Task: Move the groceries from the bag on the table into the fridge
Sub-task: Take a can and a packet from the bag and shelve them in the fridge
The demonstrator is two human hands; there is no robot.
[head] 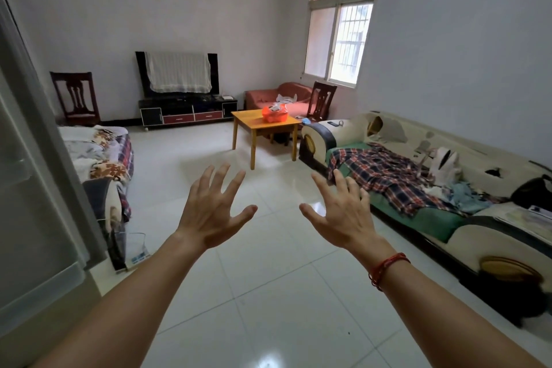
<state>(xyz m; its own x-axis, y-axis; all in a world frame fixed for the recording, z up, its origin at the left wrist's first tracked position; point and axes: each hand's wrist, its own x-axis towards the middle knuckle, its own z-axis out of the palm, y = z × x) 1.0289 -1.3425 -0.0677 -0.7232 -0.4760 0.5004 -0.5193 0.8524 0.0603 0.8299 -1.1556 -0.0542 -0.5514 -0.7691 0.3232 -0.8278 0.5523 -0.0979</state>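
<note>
Holding our left hand (210,212) and right hand (343,215) spread and empty, we see the orange bag (274,115) well apart on the table (254,121); no writing is legible.

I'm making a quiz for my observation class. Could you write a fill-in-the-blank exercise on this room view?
1. The orange bag sits on the ______ wooden table.
2. Both the left hand and the right hand are ______, holding nothing.
3. A red string bracelet is on the ______ wrist.
4. A plaid cloth lies over the ______ on the right.

Missing words: yellow; open; right; sofa
</note>
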